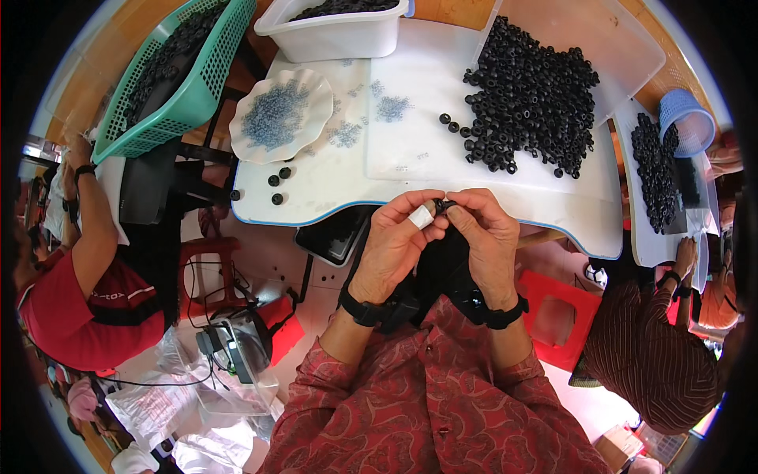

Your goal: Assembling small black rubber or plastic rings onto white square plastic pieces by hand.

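Note:
Just off the table's front edge, my two hands meet over my lap. A small black ring-shaped part [444, 205] is pinched between their fingertips, mostly covered by the fingers. My left hand [397, 237] has white tape wrapped round one finger and is closed on the part. My right hand [485, 237] grips it from the other side with thumb and forefinger. Ahead to the right lies a big pile of similar black parts [533, 99]. A scalloped white plate [318, 118] of small clear bluish rings stands at the left, with several loose black parts [275, 181] beside it.
A white tub [332, 35] of black parts stands at the back, and a green basket [150, 130] at far left. A clear bin [624, 47] lies tipped behind the pile. Red stools [557, 316] stand below. People sit on both sides, one in a red sleeve [87, 312].

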The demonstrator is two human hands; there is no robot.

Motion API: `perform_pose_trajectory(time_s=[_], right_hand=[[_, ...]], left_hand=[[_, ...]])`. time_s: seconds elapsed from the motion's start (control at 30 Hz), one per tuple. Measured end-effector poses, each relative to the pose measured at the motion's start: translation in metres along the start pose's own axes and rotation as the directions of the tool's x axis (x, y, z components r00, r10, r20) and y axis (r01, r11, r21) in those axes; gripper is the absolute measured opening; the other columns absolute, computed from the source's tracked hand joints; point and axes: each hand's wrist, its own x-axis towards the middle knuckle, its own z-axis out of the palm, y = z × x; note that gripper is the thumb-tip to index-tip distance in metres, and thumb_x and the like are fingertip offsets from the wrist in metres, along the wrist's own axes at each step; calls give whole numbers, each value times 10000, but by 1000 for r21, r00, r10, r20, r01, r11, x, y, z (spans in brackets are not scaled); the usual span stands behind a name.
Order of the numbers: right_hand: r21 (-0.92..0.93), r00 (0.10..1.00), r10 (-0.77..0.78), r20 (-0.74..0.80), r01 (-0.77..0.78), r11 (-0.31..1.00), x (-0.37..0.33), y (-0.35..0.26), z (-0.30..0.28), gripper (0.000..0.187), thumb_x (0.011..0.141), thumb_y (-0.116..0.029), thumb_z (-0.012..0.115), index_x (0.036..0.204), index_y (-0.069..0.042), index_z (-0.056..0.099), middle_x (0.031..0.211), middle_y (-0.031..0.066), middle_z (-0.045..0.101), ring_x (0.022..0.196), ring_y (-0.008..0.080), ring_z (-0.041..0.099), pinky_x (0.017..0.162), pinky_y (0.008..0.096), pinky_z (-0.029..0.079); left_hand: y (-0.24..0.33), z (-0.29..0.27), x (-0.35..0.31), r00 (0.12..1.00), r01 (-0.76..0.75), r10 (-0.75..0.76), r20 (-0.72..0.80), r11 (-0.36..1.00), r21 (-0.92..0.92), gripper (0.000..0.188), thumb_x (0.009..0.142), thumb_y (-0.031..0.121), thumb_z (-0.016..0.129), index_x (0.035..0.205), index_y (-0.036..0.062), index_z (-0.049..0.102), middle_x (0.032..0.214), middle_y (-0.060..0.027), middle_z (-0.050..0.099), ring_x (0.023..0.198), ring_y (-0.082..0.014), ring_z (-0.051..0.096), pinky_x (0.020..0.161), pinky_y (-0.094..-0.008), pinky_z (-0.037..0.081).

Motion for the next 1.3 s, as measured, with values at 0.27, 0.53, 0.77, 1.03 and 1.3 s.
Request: perform_pose_trajectory(time_s=[0.27,0.53,0.77,1.03,1.3], right_hand=[[-24,1000,16,4,-16,1000,1,3,-2,145,894,63,624,1027,39,677,1008,57,601,854,123,634,776,230,519],[-48,999,-34,9,34,998,1,3,-1,159,884,80,622,1029,43,676,1009,62,597,855,135,636,774,236,523],[-38,1000,-1,20,2,999,1,1,-1,166,886,89,610,1030,41,677,1011,62,595,846,132,636,759,235,525],[-63,999,-7,31,9,998,1,1,0,163,887,86,610,1027,39,678,1008,57,601,839,127,633,758,232,523],[-92,999,-17,30,20,996,0,1,0,159,890,78,614,1030,37,675,1011,58,610,848,122,633,762,230,516]], left_hand=[[0,-1,0,1000,-18,18,-5,999,32,239,966,42,563,1186,-35,615,1014,-88,666,858,-144,658,767,-257,554],[-1,0,1,999,-31,32,-10,999,43,240,968,39,560,1190,-37,616,996,-78,658,843,-136,643,753,-252,545],[-1,-1,1,999,-21,22,-30,998,53,226,960,46,578,1166,-36,623,980,-75,660,826,-133,643,734,-247,544],[-3,-4,0,999,-32,33,-29,998,45,219,962,50,578,1156,-39,629,969,-65,650,804,-134,646,729,-249,549],[-3,-1,-1,998,-48,50,-29,998,42,213,964,41,570,1151,-41,631,974,-70,649,814,-134,641,725,-248,546]])
